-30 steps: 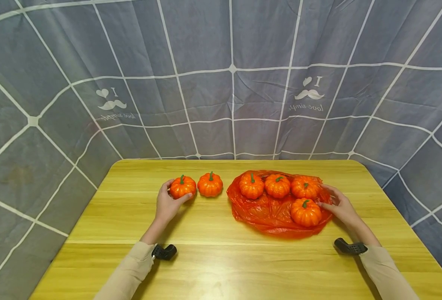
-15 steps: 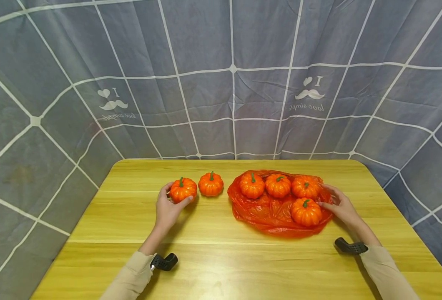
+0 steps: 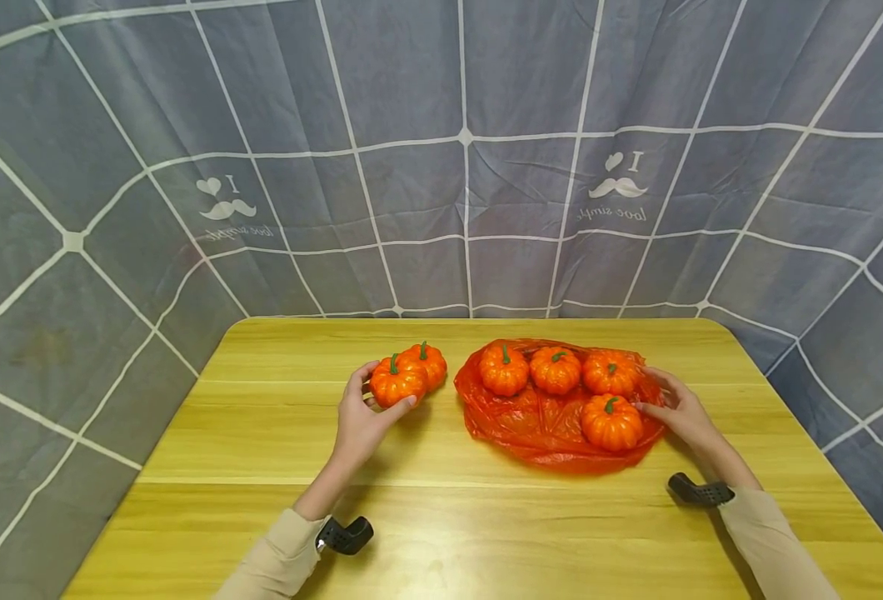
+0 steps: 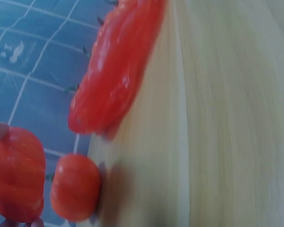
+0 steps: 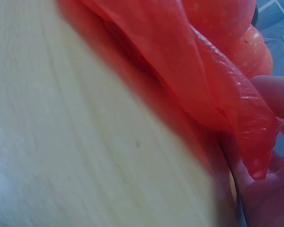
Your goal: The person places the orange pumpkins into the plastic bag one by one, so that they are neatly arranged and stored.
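My left hand (image 3: 361, 423) grips a small orange pumpkin (image 3: 399, 387) with a green stem, thumb at its near side. In the left wrist view, the gripped pumpkin (image 4: 18, 175) is beside and above a second pumpkin (image 4: 75, 187), which sits on the table. From the head view the held one partly covers that second pumpkin (image 3: 434, 365). A red plastic bag (image 3: 527, 429) lies flattened to the right, with several pumpkins (image 3: 504, 372) on it. At the bag's right edge, my right hand (image 3: 683, 417) pinches the film between thumb and fingers, close to the front pumpkin (image 3: 611, 423).
The pumpkins and bag are on a light wooden table (image 3: 486, 533). A grey curtain (image 3: 411, 200) with white grid lines hangs behind the table and along both sides. Each wrist wears a black camera mount (image 3: 346, 535).
My left hand has raised its pumpkin slightly and carried it right, in front of the second pumpkin. The right hand and bag have stayed in place.
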Demonstrator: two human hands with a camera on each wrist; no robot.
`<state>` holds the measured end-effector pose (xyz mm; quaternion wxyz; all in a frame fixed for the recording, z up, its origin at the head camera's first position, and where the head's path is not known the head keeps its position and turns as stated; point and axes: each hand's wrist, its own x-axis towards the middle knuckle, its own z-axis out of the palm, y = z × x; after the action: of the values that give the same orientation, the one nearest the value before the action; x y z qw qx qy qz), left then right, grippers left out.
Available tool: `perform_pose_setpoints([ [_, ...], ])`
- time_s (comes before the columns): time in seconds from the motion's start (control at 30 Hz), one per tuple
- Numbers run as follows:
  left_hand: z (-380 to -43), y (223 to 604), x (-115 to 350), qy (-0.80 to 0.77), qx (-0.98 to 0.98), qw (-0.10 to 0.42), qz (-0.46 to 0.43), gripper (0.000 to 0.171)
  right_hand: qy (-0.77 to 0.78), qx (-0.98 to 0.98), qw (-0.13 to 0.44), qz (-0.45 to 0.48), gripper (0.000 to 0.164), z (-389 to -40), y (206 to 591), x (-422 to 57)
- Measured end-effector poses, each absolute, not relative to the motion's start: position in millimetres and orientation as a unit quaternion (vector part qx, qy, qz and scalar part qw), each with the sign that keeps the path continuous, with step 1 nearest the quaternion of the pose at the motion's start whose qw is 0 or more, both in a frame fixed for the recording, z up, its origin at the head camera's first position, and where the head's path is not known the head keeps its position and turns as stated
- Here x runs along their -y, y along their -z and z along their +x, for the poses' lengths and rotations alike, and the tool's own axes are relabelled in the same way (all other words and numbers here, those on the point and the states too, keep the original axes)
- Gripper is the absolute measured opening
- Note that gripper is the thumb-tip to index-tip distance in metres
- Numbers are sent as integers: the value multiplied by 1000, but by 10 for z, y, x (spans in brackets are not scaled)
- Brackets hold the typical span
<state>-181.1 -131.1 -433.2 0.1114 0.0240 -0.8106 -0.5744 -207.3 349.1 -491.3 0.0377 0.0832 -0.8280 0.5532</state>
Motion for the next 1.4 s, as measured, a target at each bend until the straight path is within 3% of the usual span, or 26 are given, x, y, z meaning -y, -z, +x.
perform_pose_setpoints([
  [0.8, -1725, 4141, 606, 623, 776, 76, -70, 75, -560, 824, 36, 82, 63, -2096, 4950, -3489],
  [1.4, -1674, 4164, 41, 630, 766, 21, -123, 75, -598, 794, 45, 103, 58, -2062, 4950, -3477],
])
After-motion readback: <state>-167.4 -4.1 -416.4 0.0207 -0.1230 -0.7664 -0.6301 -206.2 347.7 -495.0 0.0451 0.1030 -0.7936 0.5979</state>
